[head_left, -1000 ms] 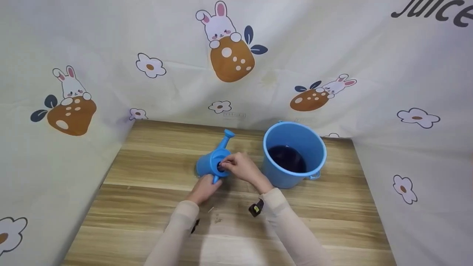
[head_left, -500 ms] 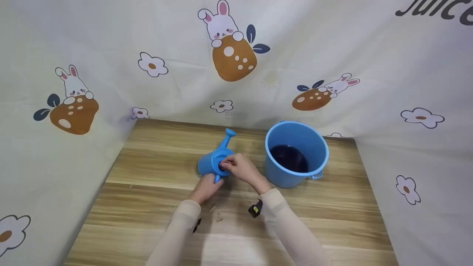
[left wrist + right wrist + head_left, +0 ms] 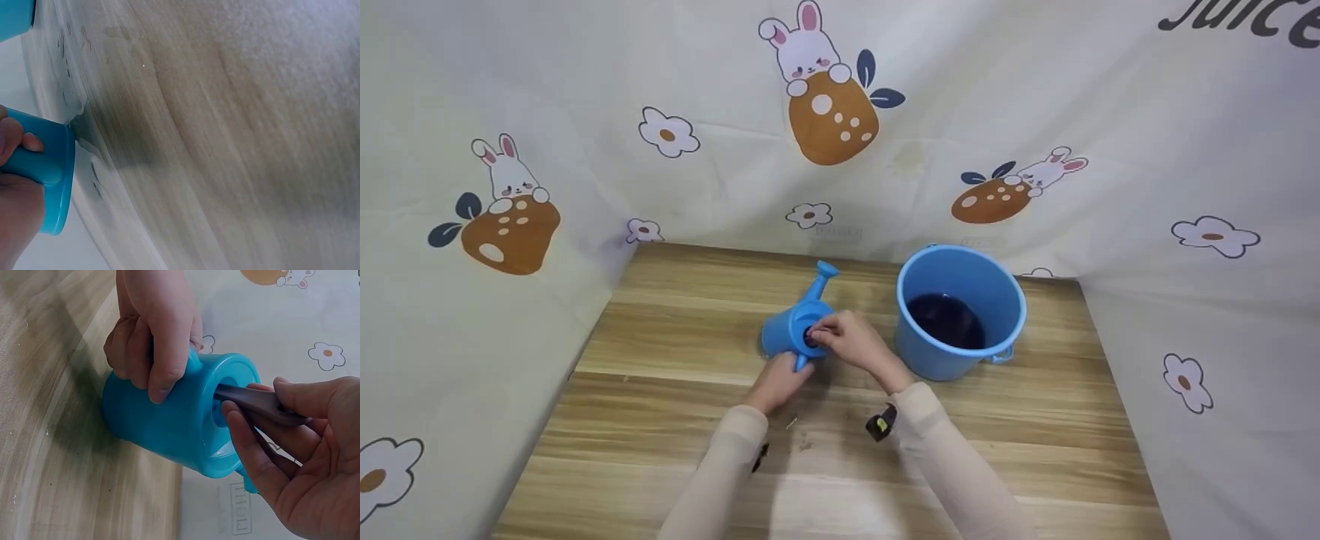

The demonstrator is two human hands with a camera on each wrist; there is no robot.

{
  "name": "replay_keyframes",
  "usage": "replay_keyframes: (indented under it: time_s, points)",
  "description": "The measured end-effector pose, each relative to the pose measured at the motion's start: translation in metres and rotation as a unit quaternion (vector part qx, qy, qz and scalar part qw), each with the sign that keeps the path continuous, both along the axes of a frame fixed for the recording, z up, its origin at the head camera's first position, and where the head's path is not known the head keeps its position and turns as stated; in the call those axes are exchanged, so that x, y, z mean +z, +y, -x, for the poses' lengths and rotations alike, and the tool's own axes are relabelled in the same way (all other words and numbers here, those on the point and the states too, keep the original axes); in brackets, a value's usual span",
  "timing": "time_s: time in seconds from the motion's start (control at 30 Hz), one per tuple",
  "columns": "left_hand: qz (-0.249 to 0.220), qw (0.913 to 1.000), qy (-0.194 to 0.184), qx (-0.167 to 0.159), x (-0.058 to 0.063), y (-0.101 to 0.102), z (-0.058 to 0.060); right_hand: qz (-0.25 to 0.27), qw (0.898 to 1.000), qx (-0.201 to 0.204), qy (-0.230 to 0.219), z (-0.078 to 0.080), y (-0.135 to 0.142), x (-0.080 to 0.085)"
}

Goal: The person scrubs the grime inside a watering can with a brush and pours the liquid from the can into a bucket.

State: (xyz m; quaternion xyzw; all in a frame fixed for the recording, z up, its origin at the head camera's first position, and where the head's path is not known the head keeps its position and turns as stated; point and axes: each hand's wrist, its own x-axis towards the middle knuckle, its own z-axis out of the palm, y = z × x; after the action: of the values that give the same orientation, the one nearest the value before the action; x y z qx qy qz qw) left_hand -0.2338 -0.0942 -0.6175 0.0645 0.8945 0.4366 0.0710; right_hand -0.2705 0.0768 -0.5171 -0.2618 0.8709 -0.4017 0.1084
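Note:
A blue watering can (image 3: 780, 335) stands upright on the wood-patterned surface, its spout (image 3: 819, 281) pointing to the back. My left hand (image 3: 780, 381) grips the can's handle, fingers curled round it, as the left wrist view also shows. My right hand (image 3: 853, 341) is over the can's top opening. Between thumb and fingers it pinches a dark brown handle (image 3: 261, 404) with a flared end, like a spoon's. The lower part of that handle goes into the opening and is hidden inside the can.
A blue bucket (image 3: 911, 349) with dark liquid (image 3: 946, 321) in it stands to the right of the can. Wet patches (image 3: 67, 84) lie on the wood near the can. Printed fabric walls (image 3: 720, 187) close off the back and sides.
Both hands stay at the watering can with the same grips. The right fingers and the dark handle show hardly any shift; the whole head view has drifted slightly.

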Motion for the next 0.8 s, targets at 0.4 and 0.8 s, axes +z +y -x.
replay_keyframes:
  time_s: [0.4,0.8]
  points:
    - [0.004,1.0,0.001,0.005,0.003,0.001,-0.002,0.006,1.0,-0.006,-0.009,-0.004,0.003,0.007]
    - [0.001,1.0,0.001,0.004,0.002,0.001,-0.002,0.004,1.0,-0.016,0.02,-0.006,0.008,0.012]
